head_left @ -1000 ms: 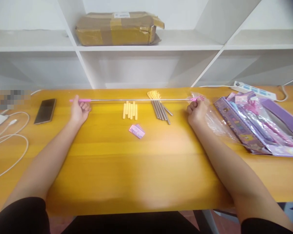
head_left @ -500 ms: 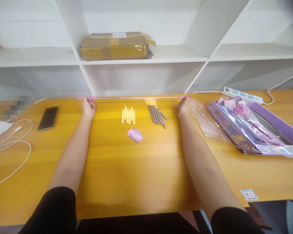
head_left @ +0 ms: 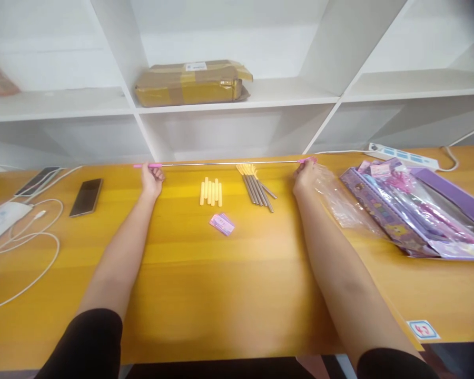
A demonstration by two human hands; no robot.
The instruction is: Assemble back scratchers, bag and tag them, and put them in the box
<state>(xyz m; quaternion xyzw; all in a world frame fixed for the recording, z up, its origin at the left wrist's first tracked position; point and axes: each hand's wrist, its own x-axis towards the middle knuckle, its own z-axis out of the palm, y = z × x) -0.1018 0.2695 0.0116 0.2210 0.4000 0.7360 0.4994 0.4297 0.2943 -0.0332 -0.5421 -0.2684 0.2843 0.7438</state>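
Observation:
A thin silver telescopic rod [head_left: 229, 163] is stretched level across the back of the table. My left hand [head_left: 152, 180] is closed around its pink handle at the left end. At the other end, the fingers of my right hand [head_left: 305, 175] pinch the pink tip, whose shape is partly hidden. Between my hands and nearer to me lie several short yellow sticks [head_left: 210, 191] in a row. Beside them is a fanned bundle of several metal rods [head_left: 257, 190] with yellow claw-like ends. Small purple cards [head_left: 221, 224] lie in front of the sticks.
Clear plastic wrapping [head_left: 342, 202] and a purple display box [head_left: 395, 218] with packaged items lie at right, a power strip [head_left: 403, 156] behind. A phone [head_left: 86, 197] and white cables [head_left: 57, 239] are at left. A taped carton [head_left: 189, 87] sits on the white shelf.
The view has shifted slightly, so everything appears a little lower and further right. Both hands keep hold of the rod, which stays stretched between them.

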